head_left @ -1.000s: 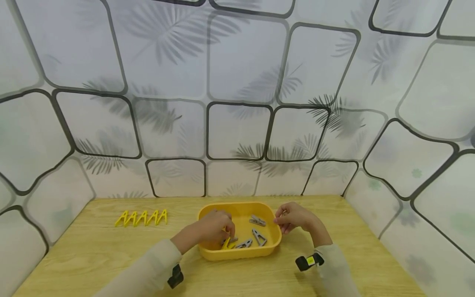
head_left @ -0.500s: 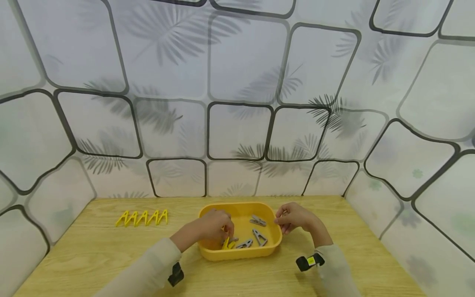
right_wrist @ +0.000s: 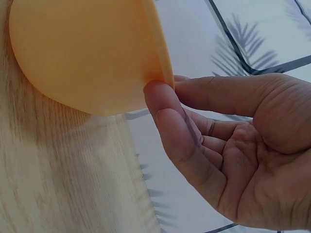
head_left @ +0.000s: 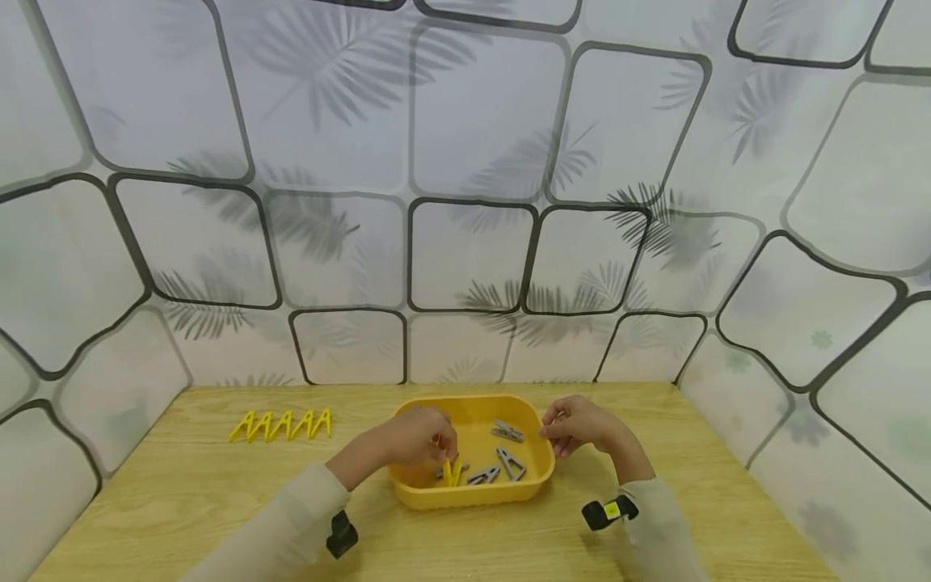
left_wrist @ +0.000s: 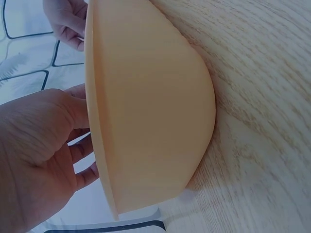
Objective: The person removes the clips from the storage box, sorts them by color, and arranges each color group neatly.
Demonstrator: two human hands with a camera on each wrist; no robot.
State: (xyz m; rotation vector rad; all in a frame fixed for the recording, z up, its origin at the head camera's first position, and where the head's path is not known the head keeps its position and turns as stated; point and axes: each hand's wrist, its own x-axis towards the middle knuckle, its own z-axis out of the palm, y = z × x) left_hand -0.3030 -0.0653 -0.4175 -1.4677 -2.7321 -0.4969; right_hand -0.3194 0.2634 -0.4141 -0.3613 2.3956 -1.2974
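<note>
A yellow plastic tray [head_left: 473, 495] stands on the wooden table near its middle. My left hand [head_left: 416, 440] reaches in over the tray's left side and pinches a yellow clothespin [head_left: 452, 471], which stands upright under the fingertips. Three grey clothespins [head_left: 511, 464] lie on the tray floor beside it. My right hand [head_left: 575, 425] grips the tray's right rim, with the thumb [right_wrist: 170, 121] pressed on the outside of the tray [right_wrist: 87, 53]. The left wrist view shows only the tray's outer wall [left_wrist: 146, 107] and the back of the left hand [left_wrist: 34, 155].
Several yellow clothespins [head_left: 280, 425] stand in a neat row on the table at the far left. Patterned walls close the table in at the back and on both sides. Bare wood lies in front of the tray and to its right.
The left hand has drawn the yellow clothespin up from among the grey ones, so it now stands upright. The right hand has kept its hold on the rim.
</note>
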